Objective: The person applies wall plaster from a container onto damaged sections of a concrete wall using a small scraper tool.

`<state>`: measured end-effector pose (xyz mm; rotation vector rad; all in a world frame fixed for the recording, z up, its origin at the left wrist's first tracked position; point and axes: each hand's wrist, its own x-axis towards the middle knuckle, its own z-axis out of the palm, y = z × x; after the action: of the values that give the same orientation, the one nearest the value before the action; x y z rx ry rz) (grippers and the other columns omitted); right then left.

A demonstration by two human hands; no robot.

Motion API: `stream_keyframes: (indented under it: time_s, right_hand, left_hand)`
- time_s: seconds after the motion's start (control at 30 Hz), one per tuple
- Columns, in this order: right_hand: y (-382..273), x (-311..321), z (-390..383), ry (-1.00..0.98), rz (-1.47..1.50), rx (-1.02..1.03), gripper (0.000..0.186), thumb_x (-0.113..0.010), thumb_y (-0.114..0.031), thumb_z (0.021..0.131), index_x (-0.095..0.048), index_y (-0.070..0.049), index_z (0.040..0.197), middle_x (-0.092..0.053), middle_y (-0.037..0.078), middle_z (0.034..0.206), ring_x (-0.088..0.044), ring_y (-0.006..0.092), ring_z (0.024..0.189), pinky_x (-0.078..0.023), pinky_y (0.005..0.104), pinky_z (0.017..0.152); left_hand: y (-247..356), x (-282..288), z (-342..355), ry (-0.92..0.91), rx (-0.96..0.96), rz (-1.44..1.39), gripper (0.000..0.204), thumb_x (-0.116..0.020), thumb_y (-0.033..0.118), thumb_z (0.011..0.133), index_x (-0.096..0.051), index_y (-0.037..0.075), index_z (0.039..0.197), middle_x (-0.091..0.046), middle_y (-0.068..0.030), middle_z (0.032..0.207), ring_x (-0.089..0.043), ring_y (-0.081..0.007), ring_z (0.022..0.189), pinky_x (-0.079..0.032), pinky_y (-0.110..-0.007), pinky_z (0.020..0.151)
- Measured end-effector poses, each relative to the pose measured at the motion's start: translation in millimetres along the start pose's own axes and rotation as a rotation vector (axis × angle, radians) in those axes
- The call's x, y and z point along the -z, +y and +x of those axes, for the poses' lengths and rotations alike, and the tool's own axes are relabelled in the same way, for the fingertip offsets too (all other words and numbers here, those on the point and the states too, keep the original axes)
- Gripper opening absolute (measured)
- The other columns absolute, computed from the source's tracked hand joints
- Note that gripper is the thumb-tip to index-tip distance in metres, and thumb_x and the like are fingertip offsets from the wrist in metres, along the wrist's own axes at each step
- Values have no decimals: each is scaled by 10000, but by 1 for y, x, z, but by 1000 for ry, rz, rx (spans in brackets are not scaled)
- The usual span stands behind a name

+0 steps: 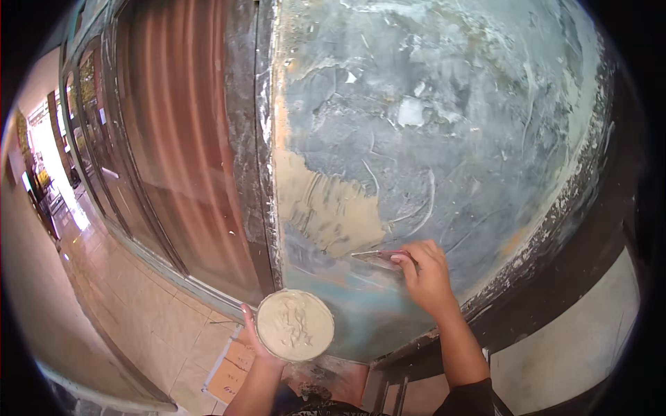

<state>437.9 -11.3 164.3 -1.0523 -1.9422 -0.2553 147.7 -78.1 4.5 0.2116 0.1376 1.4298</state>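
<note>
My left hand (258,340) is wrapped round the side of a round tub (295,326) filled with beige putty, its surface ridged in the middle. My right hand (426,276) grips the reddish handle of a putty knife (380,256), whose blade lies against the wall at the lower edge of a wet beige patch (329,211). That patch is smooth at its left and rippled toward its middle. Around it the wall (444,166) is grey-blue, with scraped paint, pale flakes and curved scratch marks.
Left of the wall stands a dark door frame (253,139) with a glazed panel and reddish-brown curtain (177,125) behind it. Cardboard (230,364) lies on the tiled floor (149,305). A dark curved trim (555,277) borders the wall at right.
</note>
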Motion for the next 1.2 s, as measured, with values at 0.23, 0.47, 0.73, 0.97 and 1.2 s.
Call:
stream_keyframes:
  time_s: [0.23,0.47,0.73,0.97,1.2]
  right_hand:
    - [-23,-28,25,-65,12,-41,154,-732,-131,942,-676,-69,1071,-706,60,1004,-591,293,960,-385,426,860]
    - [-51,-83,53,-15,-48,51,212,-794,-233,909,-695,-96,1038,-610,41,936,-530,287,942,-322,442,839]
    - [-65,-137,67,42,-220,147,215,-802,-253,895,-691,-104,1004,-599,42,934,-497,290,928,-297,451,833]
    - [-72,-176,65,82,-279,149,205,-794,-239,899,-696,-103,1015,-609,47,947,-505,299,943,-301,468,856]
    - [-71,-193,62,100,-317,117,206,-784,-258,908,-696,-102,1009,-609,48,953,-504,303,951,-296,479,874]
  left_hand:
    - [46,18,7,90,-140,32,982,-369,852,955,-552,39,1475,-602,-194,1455,-605,-393,1295,-508,-586,1079]
    - [103,8,16,97,-299,11,933,-396,828,967,-576,48,1446,-615,-173,1446,-610,-393,1286,-518,-604,1067]
    - [162,17,1,89,-381,-28,875,-369,782,1006,-582,58,1448,-611,-166,1458,-602,-393,1295,-497,-610,1091]
    - [187,30,-9,97,-380,-24,857,-387,780,1002,-589,73,1442,-608,-155,1466,-598,-374,1303,-499,-589,1094]
    - [196,35,-11,130,-379,-29,862,-402,796,989,-579,86,1443,-583,-150,1486,-581,-395,1315,-493,-632,1078]
